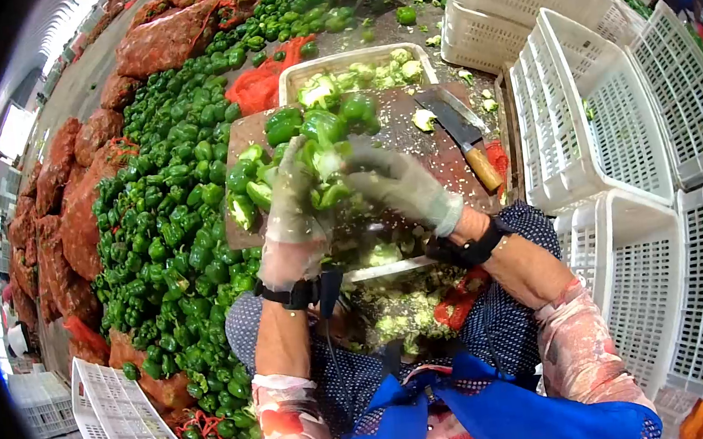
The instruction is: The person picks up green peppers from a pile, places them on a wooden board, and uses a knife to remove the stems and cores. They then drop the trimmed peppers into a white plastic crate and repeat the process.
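On a brown cutting board, my left hand, in a pale thin glove, closes around a cut green bell pepper with its pale inside showing. My right hand, gloved too, reaches in from the right, its fingers smeared by motion right beside that pepper. Cut pepper pieces lie left of my left hand. Behind both hands sit whole green bell peppers. A cleaver with a wooden handle rests on the board's right side, next to a pepper core.
Behind the board stands a white tub with pepper cores. A large heap of green bell peppers spreads on the left, with red mesh sacks beyond. White plastic crates stack along the right; another crate stands lower left.
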A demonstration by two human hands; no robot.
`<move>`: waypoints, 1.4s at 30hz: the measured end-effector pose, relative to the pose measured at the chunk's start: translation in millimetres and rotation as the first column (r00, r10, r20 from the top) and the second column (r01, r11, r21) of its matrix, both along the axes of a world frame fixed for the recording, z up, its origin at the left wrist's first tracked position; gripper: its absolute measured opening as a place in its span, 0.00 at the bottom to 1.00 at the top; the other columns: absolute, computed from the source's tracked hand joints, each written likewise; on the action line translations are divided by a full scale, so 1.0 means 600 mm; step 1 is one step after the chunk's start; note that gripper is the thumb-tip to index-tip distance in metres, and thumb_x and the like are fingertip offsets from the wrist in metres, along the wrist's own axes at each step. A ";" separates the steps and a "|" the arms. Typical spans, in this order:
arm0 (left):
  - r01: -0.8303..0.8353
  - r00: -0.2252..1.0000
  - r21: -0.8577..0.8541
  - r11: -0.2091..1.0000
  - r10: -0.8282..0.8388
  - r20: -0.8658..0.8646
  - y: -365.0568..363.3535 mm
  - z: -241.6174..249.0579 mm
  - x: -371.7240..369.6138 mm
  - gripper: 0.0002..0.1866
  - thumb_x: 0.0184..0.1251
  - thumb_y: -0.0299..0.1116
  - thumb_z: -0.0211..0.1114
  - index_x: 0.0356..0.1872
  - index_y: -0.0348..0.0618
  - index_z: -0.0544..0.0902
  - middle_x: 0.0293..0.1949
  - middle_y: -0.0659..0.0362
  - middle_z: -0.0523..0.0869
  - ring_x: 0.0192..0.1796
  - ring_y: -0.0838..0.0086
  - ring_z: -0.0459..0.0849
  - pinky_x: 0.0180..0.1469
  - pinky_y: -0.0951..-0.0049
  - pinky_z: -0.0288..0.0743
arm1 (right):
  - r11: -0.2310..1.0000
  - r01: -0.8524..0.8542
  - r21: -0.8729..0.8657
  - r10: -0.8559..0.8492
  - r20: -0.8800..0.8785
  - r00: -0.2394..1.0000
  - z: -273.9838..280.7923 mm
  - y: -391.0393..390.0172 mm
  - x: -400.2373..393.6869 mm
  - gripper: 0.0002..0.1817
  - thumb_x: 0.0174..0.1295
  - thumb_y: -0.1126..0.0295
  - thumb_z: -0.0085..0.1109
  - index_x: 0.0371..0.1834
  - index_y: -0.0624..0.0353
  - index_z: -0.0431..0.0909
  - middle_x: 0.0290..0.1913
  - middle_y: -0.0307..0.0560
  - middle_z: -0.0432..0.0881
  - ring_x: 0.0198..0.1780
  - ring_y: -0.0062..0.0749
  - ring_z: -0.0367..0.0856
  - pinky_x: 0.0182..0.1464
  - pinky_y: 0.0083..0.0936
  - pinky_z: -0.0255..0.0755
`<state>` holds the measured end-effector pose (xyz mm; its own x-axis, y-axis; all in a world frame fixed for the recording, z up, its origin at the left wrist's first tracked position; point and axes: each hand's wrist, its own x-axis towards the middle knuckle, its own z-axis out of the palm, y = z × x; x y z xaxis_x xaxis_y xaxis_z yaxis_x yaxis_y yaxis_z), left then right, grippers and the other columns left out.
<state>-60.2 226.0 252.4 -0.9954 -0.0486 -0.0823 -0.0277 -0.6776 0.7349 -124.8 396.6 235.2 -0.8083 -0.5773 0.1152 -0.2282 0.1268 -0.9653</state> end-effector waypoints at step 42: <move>0.126 0.989 -0.171 0.977 -0.111 0.096 0.018 0.009 0.011 0.29 0.64 0.47 0.64 0.63 0.46 0.72 0.54 0.58 0.79 0.53 0.71 0.80 0.51 0.69 0.79 | 0.996 -0.087 0.024 0.086 0.046 0.995 0.047 -0.001 0.023 0.33 0.54 0.54 0.65 0.55 0.66 0.68 0.46 0.60 0.79 0.48 0.46 0.79 0.50 0.36 0.72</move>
<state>-53.3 236.7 257.9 -0.9846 0.0477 -0.1679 -0.1677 -0.5262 0.8337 -110.9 395.8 263.5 -0.7592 -0.6476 0.0643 -0.1962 0.1336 -0.9714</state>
